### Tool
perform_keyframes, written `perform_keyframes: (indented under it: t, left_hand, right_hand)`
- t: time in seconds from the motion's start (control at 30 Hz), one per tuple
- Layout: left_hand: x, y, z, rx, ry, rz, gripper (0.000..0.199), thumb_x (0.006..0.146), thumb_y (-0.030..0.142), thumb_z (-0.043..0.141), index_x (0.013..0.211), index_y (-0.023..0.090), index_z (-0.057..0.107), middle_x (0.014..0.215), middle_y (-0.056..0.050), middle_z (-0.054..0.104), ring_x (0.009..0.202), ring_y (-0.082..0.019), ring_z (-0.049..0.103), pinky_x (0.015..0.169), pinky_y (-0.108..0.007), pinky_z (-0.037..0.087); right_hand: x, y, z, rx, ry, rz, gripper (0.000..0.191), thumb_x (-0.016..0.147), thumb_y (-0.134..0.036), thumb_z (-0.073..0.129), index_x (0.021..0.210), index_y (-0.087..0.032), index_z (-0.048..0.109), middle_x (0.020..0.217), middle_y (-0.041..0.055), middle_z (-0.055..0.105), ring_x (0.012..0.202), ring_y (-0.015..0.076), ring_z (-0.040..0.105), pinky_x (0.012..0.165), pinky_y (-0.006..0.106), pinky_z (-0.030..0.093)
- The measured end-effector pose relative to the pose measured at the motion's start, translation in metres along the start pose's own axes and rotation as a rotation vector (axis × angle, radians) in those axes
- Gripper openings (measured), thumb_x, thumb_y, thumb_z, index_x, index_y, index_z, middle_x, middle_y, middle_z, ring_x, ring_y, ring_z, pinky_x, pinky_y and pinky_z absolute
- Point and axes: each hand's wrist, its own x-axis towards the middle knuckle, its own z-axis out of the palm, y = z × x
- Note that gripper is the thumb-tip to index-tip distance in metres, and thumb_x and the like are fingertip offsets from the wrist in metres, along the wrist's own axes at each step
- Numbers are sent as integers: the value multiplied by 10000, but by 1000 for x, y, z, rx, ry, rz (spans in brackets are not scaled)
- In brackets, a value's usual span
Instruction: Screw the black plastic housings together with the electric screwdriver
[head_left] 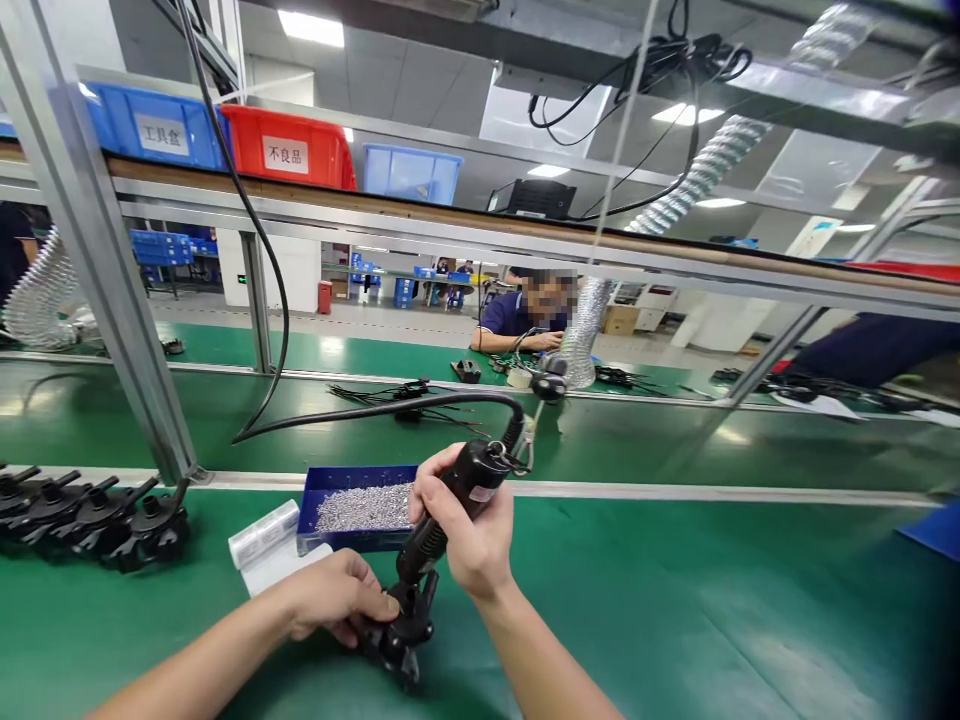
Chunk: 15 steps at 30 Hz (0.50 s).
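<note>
My right hand (480,535) is wrapped round the body of a black electric screwdriver (427,545), which tilts with its tip down at a black plastic part (401,640). A cable and a hanging cord join the tool's top end. On the green bench, my left hand (341,600) pinches that part with thumb and fingers, steadying it under the tool. The screwdriver's bit is hidden inside the part. Just behind my hands is a blue tray (315,480) of small silvery screws (364,508). A roll of white labels (266,540) lies beside the tray.
Several similar black parts (97,515) stand in a row at the left. A metal post (112,240) rises behind them. Black cables (409,400) lie farther back. Red (289,150) and blue (157,125) bins sit on the overhead shelf. A person (517,315) works across the bench.
</note>
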Motion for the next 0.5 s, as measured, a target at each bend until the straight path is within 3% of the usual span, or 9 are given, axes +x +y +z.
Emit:
perform_keyframes:
  t: [0.13,0.4,0.5]
  left_hand:
    - [-2,-7,-10,10,-90,39,703,445,692,1029,803,191,691,730,20,670,682,-144,598,637,-305,558]
    - [6,-14,-9,57,-163,75,683,533,625,1029,895,221,613,808,45,599,728,-153,591,620,-305,545]
    - [7,-13,-7,78,-171,97,596,558,569,1010,854,217,631,798,37,595,722,-153,581,602,-289,516]
  right_hand:
    - [-4,1,6,33,-86,48,205,1000,-352,814,974,-230,653,775,-25,684,540,120,650,543,250,536]
    - [-10,18,13,41,-159,125,215,997,-342,818,1019,-238,632,806,-24,680,531,102,599,505,228,476]
    - [-10,16,10,95,-346,166,291,957,-383,850,1096,-253,630,886,10,725,642,138,625,581,270,505]
